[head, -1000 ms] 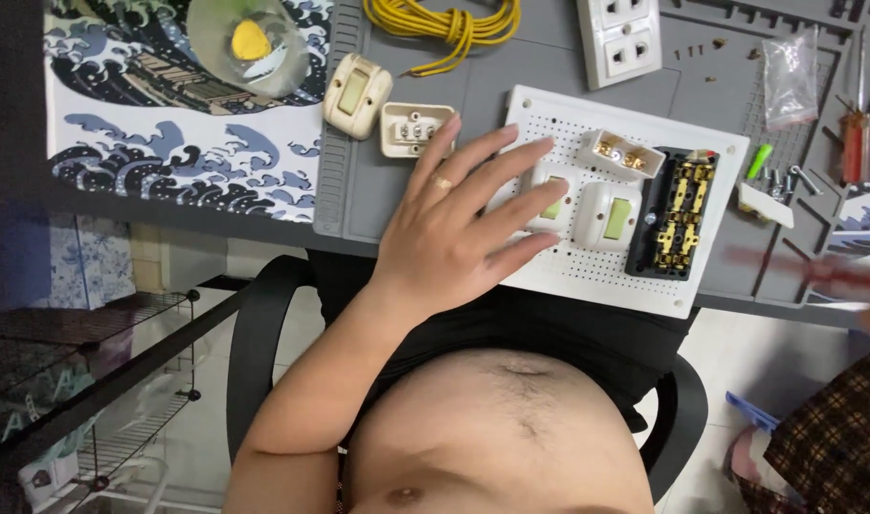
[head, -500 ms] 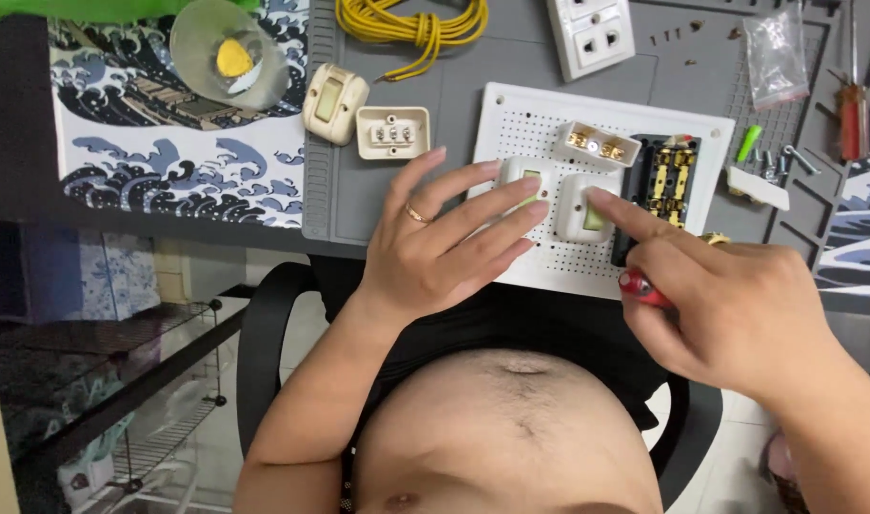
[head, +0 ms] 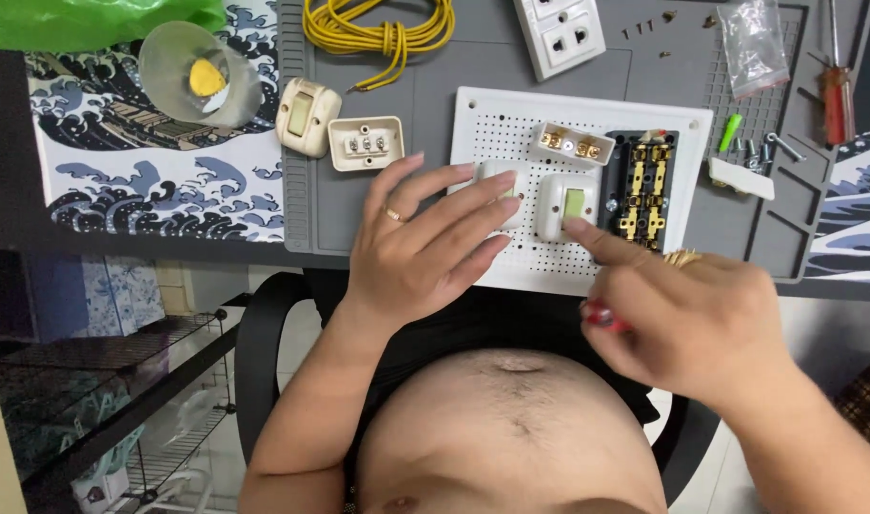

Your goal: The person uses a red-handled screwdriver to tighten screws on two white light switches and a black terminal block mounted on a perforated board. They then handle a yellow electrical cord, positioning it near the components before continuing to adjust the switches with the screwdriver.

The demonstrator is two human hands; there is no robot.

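On the white perforated board, the left hand stays spread flat; the right hand has arrived, fingers gripping a red-handled screwdriver, forefinger on the cream switch.

A white perforated plastic mounting board lies flat on the grey bench, its near edge at the bench's front. On it, side by side, sit two rounded cream surface switches. The right cream switch with a pale green rocker lies face up, its lower edge touched by a fingertip. The left cream switch is mostly hidden under spread fingers. Just behind them rests a small white terminal block with brass contacts, slightly tilted. To the right, a black rectangular holder with two rows of brass clips stands lengthwise on the board.
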